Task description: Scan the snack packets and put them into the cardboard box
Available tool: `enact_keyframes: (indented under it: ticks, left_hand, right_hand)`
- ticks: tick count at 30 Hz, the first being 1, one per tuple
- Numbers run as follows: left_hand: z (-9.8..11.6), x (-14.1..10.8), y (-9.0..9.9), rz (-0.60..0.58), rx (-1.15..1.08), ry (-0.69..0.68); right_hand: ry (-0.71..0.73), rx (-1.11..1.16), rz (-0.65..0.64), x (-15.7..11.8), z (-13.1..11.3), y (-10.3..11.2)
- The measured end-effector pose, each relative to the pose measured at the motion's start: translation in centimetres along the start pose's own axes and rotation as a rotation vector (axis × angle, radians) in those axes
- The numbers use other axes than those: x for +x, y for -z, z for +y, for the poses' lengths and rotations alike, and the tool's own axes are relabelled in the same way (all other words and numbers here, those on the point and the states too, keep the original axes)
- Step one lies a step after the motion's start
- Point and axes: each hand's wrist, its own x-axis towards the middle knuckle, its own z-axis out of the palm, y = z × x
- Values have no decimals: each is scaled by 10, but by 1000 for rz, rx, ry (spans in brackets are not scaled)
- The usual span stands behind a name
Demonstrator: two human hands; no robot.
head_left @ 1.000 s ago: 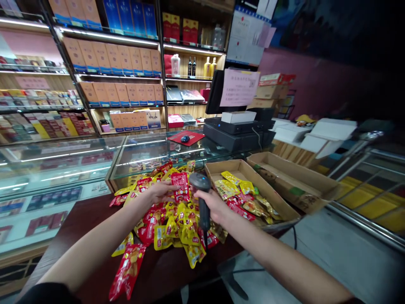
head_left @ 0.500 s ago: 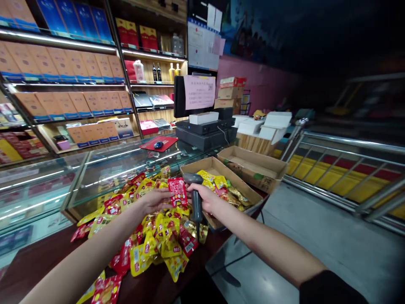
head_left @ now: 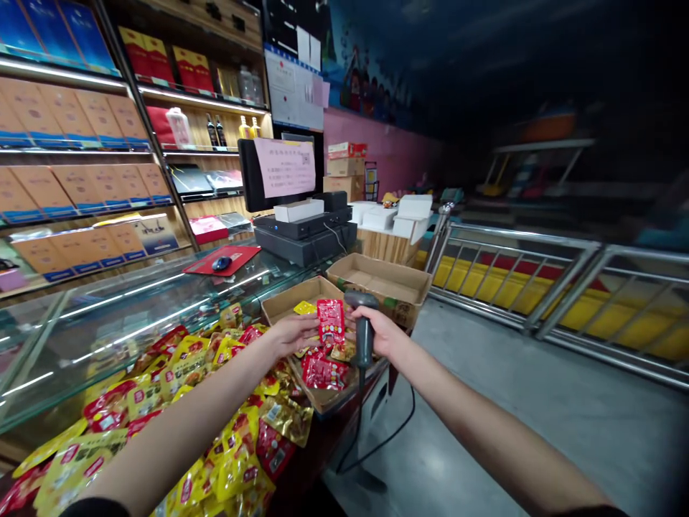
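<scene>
My left hand (head_left: pixel 295 334) grips a red snack packet (head_left: pixel 330 322) by its left edge, above a cardboard box (head_left: pixel 326 399) that has more packets in it. My right hand (head_left: pixel 379 332) is wrapped round the handle of a dark grey barcode scanner (head_left: pixel 364 341). The scanner's head is close to the packet's right side, and its cable hangs down below. Inside the box, another red packet (head_left: pixel 324 371) lies beneath the held one. A heap of yellow and red snack packets (head_left: pixel 226 445) covers the counter to the left.
A second cardboard box (head_left: pixel 377 276) stands behind the first. Farther back are a monitor (head_left: pixel 283 172) and a mouse (head_left: pixel 221 263) on a red mat. Metal railings (head_left: pixel 511 287) run along the right. Shelves of boxed goods (head_left: pixel 69 190) line the left.
The view has turned right. Both hands have moved from over the packet heap to over the cardboard box, carrying the red snack packet and the barcode scanner along.
</scene>
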Motion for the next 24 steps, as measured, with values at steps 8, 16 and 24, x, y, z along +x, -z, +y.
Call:
enact_keyframes:
  ticks: [8,16,24]
  left_hand:
    - [-1,20,-11,63,24,14]
    - [8,-22,14,87,44,-16]
    - [16,-100,89,188,-43,-106]
  right_hand:
    - [88,10,97,4,-18,20]
    - [-8,16,-61,-1,3,-20]
    - [-126,-104,-278,-3,58,-94]
